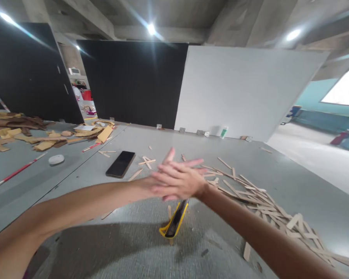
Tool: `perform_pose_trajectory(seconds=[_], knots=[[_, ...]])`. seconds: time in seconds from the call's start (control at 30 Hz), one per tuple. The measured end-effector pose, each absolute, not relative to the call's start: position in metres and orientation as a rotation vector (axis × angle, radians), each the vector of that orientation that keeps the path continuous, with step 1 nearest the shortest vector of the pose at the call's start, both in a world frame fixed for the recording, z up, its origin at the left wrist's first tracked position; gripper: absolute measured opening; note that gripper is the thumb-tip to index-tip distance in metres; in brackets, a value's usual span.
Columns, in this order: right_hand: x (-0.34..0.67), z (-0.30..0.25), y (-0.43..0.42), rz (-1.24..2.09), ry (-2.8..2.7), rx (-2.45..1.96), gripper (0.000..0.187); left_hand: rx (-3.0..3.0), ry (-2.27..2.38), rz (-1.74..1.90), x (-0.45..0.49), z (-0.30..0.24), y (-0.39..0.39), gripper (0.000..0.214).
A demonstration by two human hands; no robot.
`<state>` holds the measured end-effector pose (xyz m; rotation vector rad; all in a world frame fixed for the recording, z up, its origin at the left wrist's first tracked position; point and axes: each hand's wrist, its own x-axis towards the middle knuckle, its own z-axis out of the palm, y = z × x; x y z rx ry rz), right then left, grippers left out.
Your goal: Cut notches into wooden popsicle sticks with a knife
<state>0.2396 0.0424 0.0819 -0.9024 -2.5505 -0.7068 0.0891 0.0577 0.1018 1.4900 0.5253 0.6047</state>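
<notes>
My left hand (169, 157) and my right hand (182, 181) are crossed over each other above the middle of the table. The right palm lies across the left hand and covers much of it. Fingers on both are stretched out, and nothing shows between them. Just below, a yellow and black utility knife (177, 219) lies on the tabletop, its far end partly hidden under my hands. Flat wooden sticks (258, 201) form a loose heap to the right. A few more sticks (147, 162) lie crossed to the left of my hands.
A black phone (121, 164) and a white oval object (56, 159) rest on the grey table (139, 248). Brown scraps (46, 139) are piled at the far left. A small green and white bottle (223, 132) stands by the white panel (244, 89) at the back.
</notes>
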Motion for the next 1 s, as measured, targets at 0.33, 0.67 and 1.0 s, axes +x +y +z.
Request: perform_pose_trajectory(seconds=[0.33,0.67,1.0], knots=[[0.336,0.077,-0.003,-0.429,-2.294,-1.424,0.025,2.037,0.657,0.591,0.007,0.077,0.006,0.048],[0.267,0.033,-0.086,0.189,-2.388,-1.356,0.043,2.485,0.712,0.348,0.022,0.032,-0.027,0.025],[0.275,0.012,-0.082,0.388,-1.826,-1.534,0.006,2.495,0.653,0.519,0.017,0.013,-0.022,0.024]])
